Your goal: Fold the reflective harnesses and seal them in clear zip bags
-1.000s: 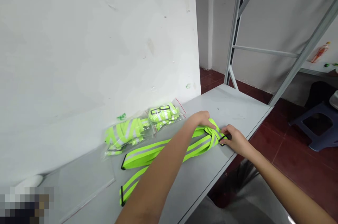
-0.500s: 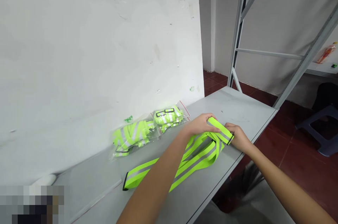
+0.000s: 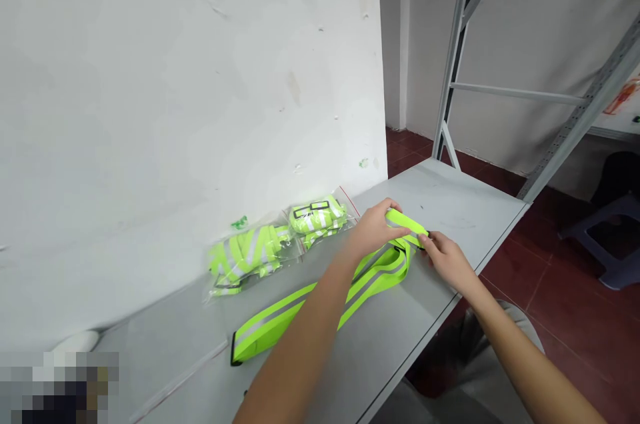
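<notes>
A neon-green reflective strap point(image 3: 280, 321) with grey stripes lies across the grey table point(image 3: 450, 204), its free end trailing toward the near left. My left hand point(image 3: 373, 231) is closed on the strap's far end, which is lifted a little off the table. My right hand point(image 3: 445, 261) pinches the same end from the right, where a black edge shows. Both forearms reach in from the bottom of the view.
Two clear bags of folded green straps point(image 3: 247, 254) point(image 3: 320, 214) lie against the white wall. A clear plastic sheet point(image 3: 165, 351) lies at the near left. A metal rack frame point(image 3: 457, 57) stands beyond the table; a blue stool point(image 3: 607, 241) is on the red floor at right.
The strap's far end has been lifted and folded over between both hands. The loose loops have been drawn in, so the strap lies straighter. My hands shifted slightly left.
</notes>
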Available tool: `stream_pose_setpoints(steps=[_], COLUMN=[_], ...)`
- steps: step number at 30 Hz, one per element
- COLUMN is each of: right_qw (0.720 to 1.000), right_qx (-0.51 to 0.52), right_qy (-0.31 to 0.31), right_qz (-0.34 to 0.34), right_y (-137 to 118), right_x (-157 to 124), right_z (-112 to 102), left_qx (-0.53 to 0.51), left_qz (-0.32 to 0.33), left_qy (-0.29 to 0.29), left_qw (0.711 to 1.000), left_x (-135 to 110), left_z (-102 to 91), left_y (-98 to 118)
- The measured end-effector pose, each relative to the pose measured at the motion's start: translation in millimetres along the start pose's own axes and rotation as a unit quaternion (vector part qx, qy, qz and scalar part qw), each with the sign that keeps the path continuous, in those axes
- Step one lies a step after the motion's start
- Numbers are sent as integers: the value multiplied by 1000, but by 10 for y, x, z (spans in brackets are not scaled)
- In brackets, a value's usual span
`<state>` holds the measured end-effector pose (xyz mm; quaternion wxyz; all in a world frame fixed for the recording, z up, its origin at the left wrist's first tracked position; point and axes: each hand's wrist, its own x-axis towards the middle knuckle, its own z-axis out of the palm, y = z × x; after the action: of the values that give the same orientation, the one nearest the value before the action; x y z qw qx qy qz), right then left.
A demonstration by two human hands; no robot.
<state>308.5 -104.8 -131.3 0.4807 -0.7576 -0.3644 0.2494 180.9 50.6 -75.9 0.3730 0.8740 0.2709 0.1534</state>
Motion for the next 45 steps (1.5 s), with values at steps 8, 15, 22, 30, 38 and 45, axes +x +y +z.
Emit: stream_pose_setpoints(steps=[8,15,22,30,38,45], right_qw=[979,930,956,971,982,927], right_qx=[106,129,79,39,-5,-372], right_qy=[-173,-340,-267,-215,-167,40], right_qz=[-13,58,91,98,93,-25], right_y=[-152,-157,-74,-58,6,-26], right_x=[100,149,238,259,297,275], right_z=[-76,-157,-21,-14,-113,-176], left_qx=[-70,-111,64,286,307,374], left_qz=[7,20,80,47,-1,-29], left_qy=[-82,-185,-81,-24,34,13], left_qw=[994,976,991,957,951,927], left_x=[-75,29,-100,-720,-629,-832], left_z=[-1,169,514,695,500,404], left_y=[41,-178,-218,-429,-458,-504])
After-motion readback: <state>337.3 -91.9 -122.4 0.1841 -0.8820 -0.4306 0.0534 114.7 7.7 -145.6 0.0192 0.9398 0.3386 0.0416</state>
